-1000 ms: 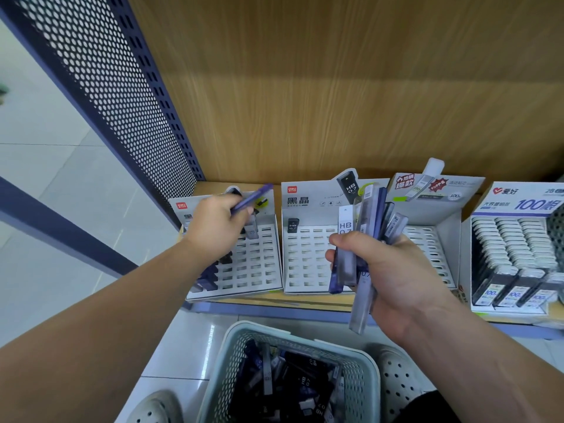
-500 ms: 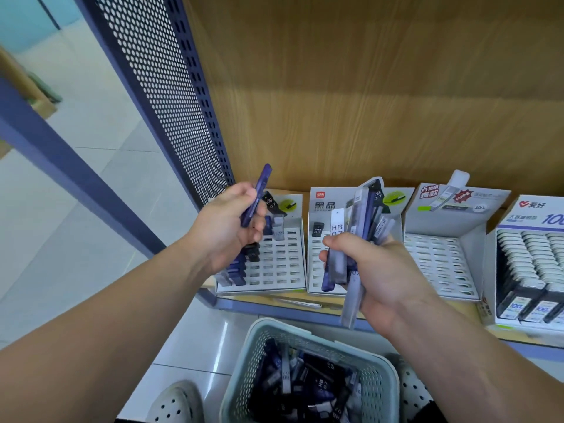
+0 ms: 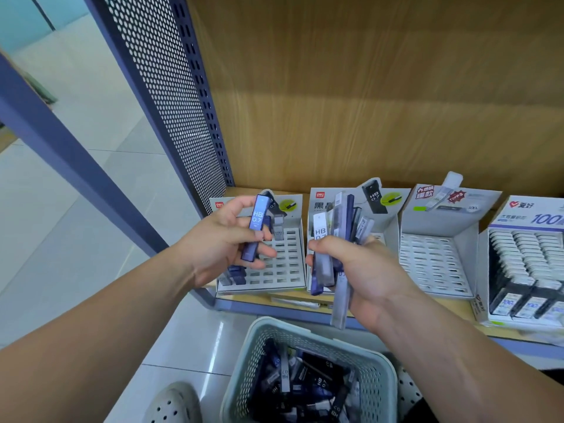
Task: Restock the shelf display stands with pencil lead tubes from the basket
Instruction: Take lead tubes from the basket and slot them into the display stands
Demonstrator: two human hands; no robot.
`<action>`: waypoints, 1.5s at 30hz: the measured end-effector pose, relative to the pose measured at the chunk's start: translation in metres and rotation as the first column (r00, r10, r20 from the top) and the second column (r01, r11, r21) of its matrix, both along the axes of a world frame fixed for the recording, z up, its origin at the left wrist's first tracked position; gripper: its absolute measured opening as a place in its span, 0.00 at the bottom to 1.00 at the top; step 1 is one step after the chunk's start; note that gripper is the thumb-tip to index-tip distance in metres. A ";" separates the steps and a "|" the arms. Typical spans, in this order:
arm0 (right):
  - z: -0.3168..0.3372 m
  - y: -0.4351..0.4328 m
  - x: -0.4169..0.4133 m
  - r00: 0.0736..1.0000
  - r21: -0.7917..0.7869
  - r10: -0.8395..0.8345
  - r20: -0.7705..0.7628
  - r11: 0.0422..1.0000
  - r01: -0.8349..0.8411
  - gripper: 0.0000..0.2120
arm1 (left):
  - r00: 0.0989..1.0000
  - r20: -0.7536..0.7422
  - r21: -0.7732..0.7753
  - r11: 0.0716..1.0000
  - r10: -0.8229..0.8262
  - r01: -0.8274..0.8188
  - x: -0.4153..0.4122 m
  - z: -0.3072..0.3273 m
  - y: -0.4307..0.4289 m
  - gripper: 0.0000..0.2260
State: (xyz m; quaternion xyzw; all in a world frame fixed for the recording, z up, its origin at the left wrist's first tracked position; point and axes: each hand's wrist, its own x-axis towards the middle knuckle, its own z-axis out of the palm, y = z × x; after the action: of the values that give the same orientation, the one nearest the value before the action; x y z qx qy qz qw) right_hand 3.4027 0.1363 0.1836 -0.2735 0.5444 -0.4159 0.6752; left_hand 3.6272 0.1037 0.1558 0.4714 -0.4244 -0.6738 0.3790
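Note:
My left hand [image 3: 225, 242] holds one blue HB 0.7 lead tube [image 3: 255, 227] upright between thumb and fingers, above the leftmost display stand [image 3: 282, 264]. That stand has a few tubes in its front-left slots. My right hand [image 3: 363, 270] grips a bunch of lead tubes [image 3: 338, 236], blue, grey and clear, in front of the second display stand [image 3: 387, 209]. Below, the pale green basket [image 3: 256, 340] holds several dark and blue tubes.
A third stand [image 3: 433, 257] with bare slots sits further right, and a full box of white-capped tubes [image 3: 531, 264] stands at the far right. A perforated metal panel [image 3: 171, 96] bounds the shelf on the left. Shoes [image 3: 174, 401] show on the tiled floor.
My left hand has turned the blue tube so that its HB 0.7 label faces me, holding it more upright. The bunch in my right hand stays gripped. The view has shifted slightly left.

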 end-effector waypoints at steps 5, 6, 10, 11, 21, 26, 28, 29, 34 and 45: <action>-0.003 -0.001 0.000 1.000 0.017 -0.013 0.002 1.000 0.013 0.20 | 0.997 0.044 -0.017 0.998 0.063 -0.062 -0.005 0.003 -0.007 0.12; -0.004 -0.001 -0.001 1.000 0.021 -0.013 0.005 1.000 0.013 0.21 | 0.995 0.081 -0.030 0.998 0.062 -0.060 -0.005 0.003 -0.009 0.10; -0.004 -0.003 -0.009 1.000 0.038 0.009 -0.013 0.999 -0.009 0.21 | 0.941 0.339 -0.105 0.994 0.002 0.036 -0.005 0.002 -0.017 0.06; -0.004 -0.003 -0.011 1.000 0.040 0.011 -0.016 0.999 -0.010 0.21 | 0.895 0.447 -0.138 0.986 -0.018 0.089 -0.004 0.002 -0.020 0.07; -0.008 -0.012 -0.024 0.998 0.022 -0.004 -0.062 1.000 0.005 0.13 | 0.771 0.563 -0.349 0.931 0.296 -0.103 -0.009 -0.011 -0.047 0.10; -0.008 -0.013 -0.028 0.998 0.013 0.020 -0.057 1.000 -0.019 0.13 | 0.683 0.635 -0.458 0.888 0.361 -0.044 -0.008 -0.024 -0.056 0.10; -0.008 -0.012 -0.030 0.998 0.013 0.019 -0.061 1.000 -0.018 0.11 | 0.602 0.709 -0.474 0.880 0.367 0.022 -0.005 -0.029 -0.058 0.12; -0.009 -0.012 -0.030 0.998 0.014 0.019 -0.066 1.000 -0.018 0.10 | 0.552 0.751 -0.477 0.876 0.363 0.073 -0.004 -0.031 -0.058 0.13; -0.011 -0.013 -0.031 0.997 0.010 0.012 -0.081 1.000 -0.012 0.12 | 0.415 0.847 -0.460 0.851 0.333 0.255 -0.002 -0.037 -0.058 0.06; -0.007 -0.010 -0.031 0.999 0.015 0.008 -0.053 1.000 -0.007 0.12 | 0.237 0.894 -0.445 0.809 0.379 0.384 -0.005 -0.049 -0.053 0.02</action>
State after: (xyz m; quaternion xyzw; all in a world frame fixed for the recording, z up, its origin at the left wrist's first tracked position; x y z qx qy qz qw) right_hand 3.3719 0.1265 0.1769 -0.2815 0.5643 -0.4016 0.6640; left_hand 3.6222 0.0508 0.1064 0.6395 -0.7499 -0.0655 0.1564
